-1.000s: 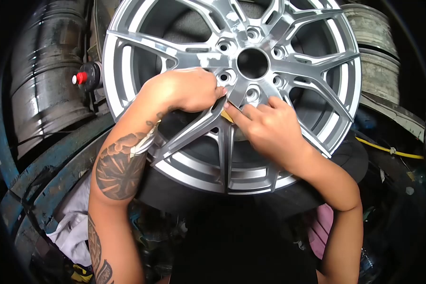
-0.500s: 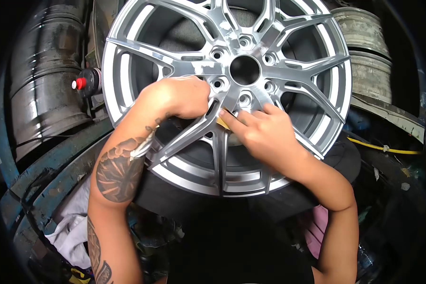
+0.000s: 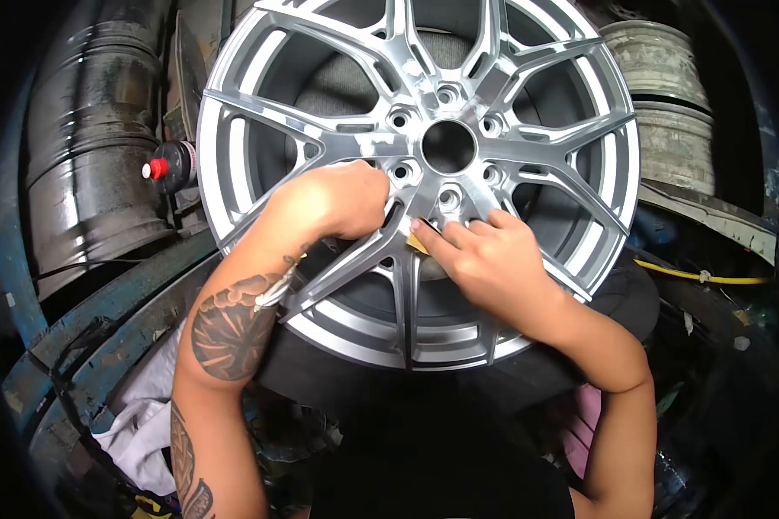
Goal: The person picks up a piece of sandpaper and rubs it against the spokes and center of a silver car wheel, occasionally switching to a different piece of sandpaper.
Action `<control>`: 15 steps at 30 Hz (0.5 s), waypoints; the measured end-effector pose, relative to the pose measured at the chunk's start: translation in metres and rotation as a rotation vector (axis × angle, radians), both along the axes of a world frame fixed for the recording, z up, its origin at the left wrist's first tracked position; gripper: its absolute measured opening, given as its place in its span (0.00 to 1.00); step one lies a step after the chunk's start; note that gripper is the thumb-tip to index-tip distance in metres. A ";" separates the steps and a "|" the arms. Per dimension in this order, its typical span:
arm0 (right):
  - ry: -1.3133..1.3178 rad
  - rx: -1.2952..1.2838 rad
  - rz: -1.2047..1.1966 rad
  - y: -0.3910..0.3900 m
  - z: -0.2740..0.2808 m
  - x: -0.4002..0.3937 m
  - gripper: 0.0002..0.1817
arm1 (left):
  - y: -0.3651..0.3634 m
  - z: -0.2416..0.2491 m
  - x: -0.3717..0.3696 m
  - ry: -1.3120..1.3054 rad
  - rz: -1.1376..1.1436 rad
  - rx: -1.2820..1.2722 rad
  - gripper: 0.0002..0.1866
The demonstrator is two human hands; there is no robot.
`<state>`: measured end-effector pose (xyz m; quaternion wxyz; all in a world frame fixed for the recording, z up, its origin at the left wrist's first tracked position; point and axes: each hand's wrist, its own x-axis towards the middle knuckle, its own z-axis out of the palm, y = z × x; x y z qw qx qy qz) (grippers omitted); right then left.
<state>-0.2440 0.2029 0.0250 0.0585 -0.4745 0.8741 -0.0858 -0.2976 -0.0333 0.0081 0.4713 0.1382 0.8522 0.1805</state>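
Observation:
A silver alloy wheel rim (image 3: 368,143) with split spokes lies face up across my lap. My left hand (image 3: 342,197) is closed at a lower-left spoke near the hub, its fingers curled down around the metal and mostly hidden. Between the fingers of my right hand (image 3: 486,264) is a small yellow piece of sandpaper (image 3: 417,243), pressed on the lower spoke just below the hub. My right index finger lies along it, with the other fingers bent. The spokes look part dull grey, part shiny.
Dark metal drums (image 3: 95,138) stand at the left, beside a black bottle with a red cap (image 3: 157,169). Worn rims (image 3: 666,143) are stacked at the right, above a yellow hose (image 3: 701,276). A white cloth (image 3: 138,437) hangs lower left.
The rim and both hands sit slightly lower in view. My right hand with the sandpaper has shifted a little to the right along the spoke; my left hand keeps its hold.

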 end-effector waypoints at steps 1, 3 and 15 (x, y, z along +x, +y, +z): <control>-0.021 0.003 0.001 0.001 0.002 0.000 0.22 | -0.003 0.000 -0.001 0.015 -0.016 -0.011 0.16; -0.025 -0.005 0.029 -0.006 -0.012 0.000 0.21 | -0.001 0.002 0.004 0.025 -0.044 -0.013 0.16; 0.015 0.003 -0.001 0.001 0.003 -0.001 0.20 | -0.002 -0.003 0.003 -0.001 0.006 0.014 0.16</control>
